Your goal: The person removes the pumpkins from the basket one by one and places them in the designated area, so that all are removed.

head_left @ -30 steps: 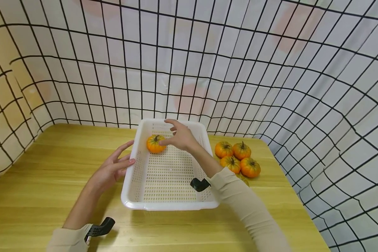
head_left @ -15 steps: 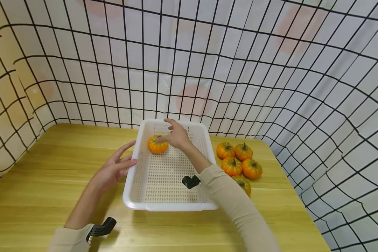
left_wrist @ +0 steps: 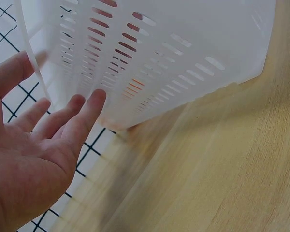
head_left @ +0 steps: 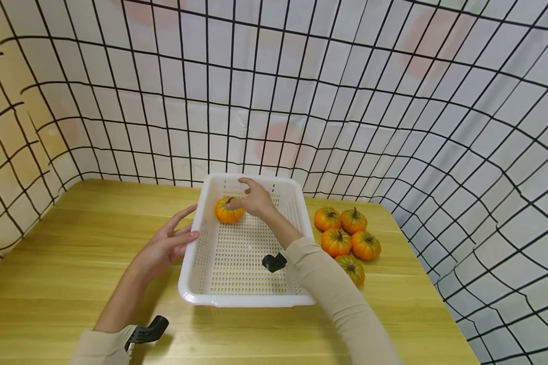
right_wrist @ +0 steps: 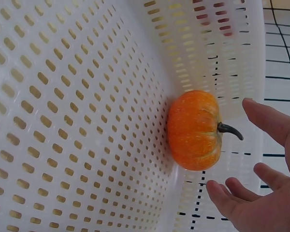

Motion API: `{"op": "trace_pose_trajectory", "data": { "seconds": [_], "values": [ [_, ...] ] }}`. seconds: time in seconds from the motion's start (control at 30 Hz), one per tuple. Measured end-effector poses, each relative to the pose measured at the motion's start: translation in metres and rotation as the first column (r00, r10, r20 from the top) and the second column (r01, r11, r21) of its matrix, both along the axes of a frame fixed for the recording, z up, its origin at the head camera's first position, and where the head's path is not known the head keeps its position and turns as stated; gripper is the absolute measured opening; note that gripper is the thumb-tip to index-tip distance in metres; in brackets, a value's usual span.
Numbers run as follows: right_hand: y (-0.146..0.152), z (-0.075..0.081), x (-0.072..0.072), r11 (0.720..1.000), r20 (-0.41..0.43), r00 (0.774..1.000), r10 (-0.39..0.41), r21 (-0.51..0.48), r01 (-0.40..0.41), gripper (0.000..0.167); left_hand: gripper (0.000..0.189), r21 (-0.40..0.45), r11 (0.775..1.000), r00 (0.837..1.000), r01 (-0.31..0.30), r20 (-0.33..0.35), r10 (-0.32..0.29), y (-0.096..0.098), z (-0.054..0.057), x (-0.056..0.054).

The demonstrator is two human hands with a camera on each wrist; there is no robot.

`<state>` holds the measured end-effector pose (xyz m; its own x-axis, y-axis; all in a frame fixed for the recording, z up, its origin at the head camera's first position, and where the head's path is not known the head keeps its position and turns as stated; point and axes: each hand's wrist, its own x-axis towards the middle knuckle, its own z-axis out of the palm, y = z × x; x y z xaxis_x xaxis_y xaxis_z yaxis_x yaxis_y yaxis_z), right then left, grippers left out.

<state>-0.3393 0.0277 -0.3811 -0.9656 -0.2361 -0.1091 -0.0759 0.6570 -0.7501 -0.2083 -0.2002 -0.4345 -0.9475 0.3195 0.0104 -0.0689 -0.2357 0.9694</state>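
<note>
A white perforated plastic basket (head_left: 251,299) rests on the wooden table. Inside it, by the far left corner, a small orange pumpkin (head_left: 229,212) sits upright on the basket floor. Over the far part of the basket is my right hand (head_left: 255,198), its fingers spread and holding nothing. The right wrist view shows a gap between these fingertips (right_wrist: 217,189) and the pumpkin with its dark curved stem (right_wrist: 229,130). My left hand (head_left: 157,249) holds the basket's left rim. In the left wrist view its thumb (left_wrist: 14,72) hooks over the rim, with the fingers along the outer wall.
Several more small pumpkins (head_left: 336,242) stand grouped on the table (head_left: 73,253) to the right of the basket. A black wire grid (head_left: 251,109) with pale cloth behind it encloses the back and sides. Black camera mounts (head_left: 150,329) stick out from both wrists.
The right hand has drawn slightly lower, and its forearm has shifted left, so the lowest pumpkin outside shows more. The pumpkin in the basket and the left hand stay put.
</note>
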Motion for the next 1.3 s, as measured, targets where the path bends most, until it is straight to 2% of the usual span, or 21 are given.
{"op": "trace_pose_trajectory", "data": {
  "seconds": [0.37, 0.63, 0.87, 1.3],
  "values": [
    [0.0, -0.008, 0.001, 0.999, 0.062, 0.997, 0.043, 0.006, -0.043, 0.086, 0.071, -0.011, 1.0, 1.0, -0.002, 0.003, 0.002, 0.0, 0.0, -0.001],
    [-0.001, -0.018, -0.002, 0.998, 0.058, 0.998, 0.032, 0.052, -0.035, 0.085, 0.07, -0.002, 1.0, 1.0, 0.0, 0.008, 0.0, 0.0, -0.002, 0.0],
    [-0.003, -0.019, -0.001, 0.999, 0.1, 0.995, 0.013, 0.029, -0.016, 0.083, 0.071, -0.013, 1.0, 1.0, -0.005, 0.006, 0.005, 0.0, 0.0, 0.0],
    [-0.007, -0.03, -0.002, 0.998, 0.07, 0.997, -0.028, 0.056, 0.024, 0.083, 0.07, 0.009, 1.0, 1.0, 0.006, 0.017, -0.006, -0.001, 0.0, -0.001]
  ]
}}
